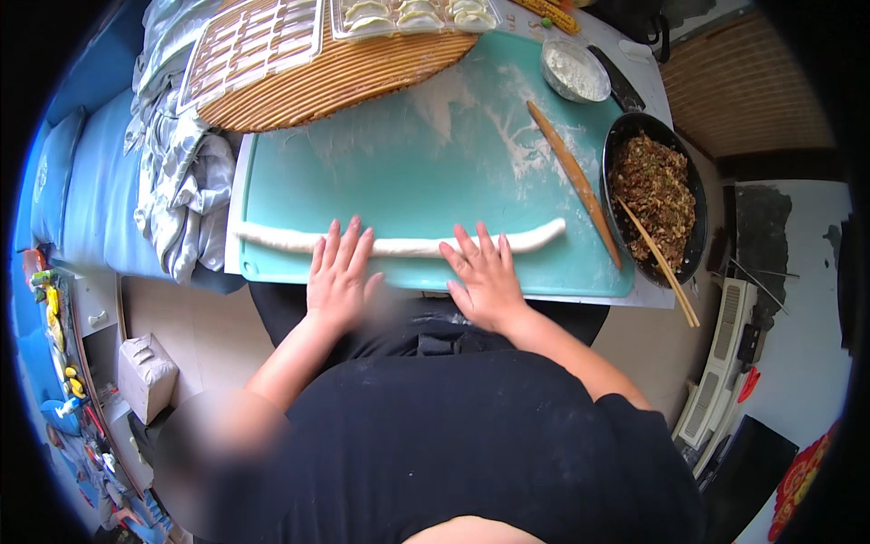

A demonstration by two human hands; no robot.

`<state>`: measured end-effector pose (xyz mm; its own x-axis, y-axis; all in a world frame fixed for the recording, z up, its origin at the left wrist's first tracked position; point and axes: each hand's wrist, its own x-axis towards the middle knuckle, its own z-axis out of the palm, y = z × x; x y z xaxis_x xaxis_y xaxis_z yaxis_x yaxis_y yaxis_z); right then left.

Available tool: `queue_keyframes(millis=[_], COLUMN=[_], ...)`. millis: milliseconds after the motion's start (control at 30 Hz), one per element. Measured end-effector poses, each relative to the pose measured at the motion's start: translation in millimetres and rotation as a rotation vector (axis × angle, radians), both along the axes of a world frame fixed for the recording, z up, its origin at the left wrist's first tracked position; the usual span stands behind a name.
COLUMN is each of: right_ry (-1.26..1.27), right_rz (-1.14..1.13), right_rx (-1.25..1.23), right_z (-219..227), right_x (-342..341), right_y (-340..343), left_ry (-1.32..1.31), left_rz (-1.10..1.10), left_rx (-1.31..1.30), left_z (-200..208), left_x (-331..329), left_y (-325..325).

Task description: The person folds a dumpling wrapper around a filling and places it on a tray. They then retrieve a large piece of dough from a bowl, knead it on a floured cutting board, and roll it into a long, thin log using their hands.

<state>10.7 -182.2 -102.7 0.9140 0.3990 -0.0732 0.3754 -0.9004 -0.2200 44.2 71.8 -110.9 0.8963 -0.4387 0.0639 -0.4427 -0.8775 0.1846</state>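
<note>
A long white rope of dough lies across the near side of a teal mat, its right end bending slightly away from me. My left hand rests flat over the rope left of its middle, fingers stretched out. Farther right, my right hand lies on it too, palm down with fingers spread. Both hands press on the dough without gripping it. Smears of flour whiten the far part of the mat.
A wooden rolling pin slants along the mat's right side. Beside it, a black pan of minced filling holds chopsticks. Behind are a flour bowl, a round woven tray, an empty divided plastic tray and dumplings.
</note>
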Motion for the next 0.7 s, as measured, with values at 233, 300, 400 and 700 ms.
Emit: queue_keyframes(millis=[233, 300, 400, 700], right_ry=[-0.123, -0.161, -0.003, -0.080], right_rz=[-0.338, -0.196, -0.028, -0.304], right_rx=[-0.094, -0.101, -0.068, -0.197], right_z=[-5, -8, 3, -6], right_x=[100, 92, 16, 88], right_y=[3, -11, -28, -33], left_ry=[-0.115, -0.028, 0.067, -0.119], left_rz=[0.305, 0.198, 0.101, 0.367], left_rx=[0.077, 0.100, 0.094, 0.108], left_z=[-10, 0, 12, -12], left_x=[109, 95, 27, 103], left_y=[-4, 2, 25, 46])
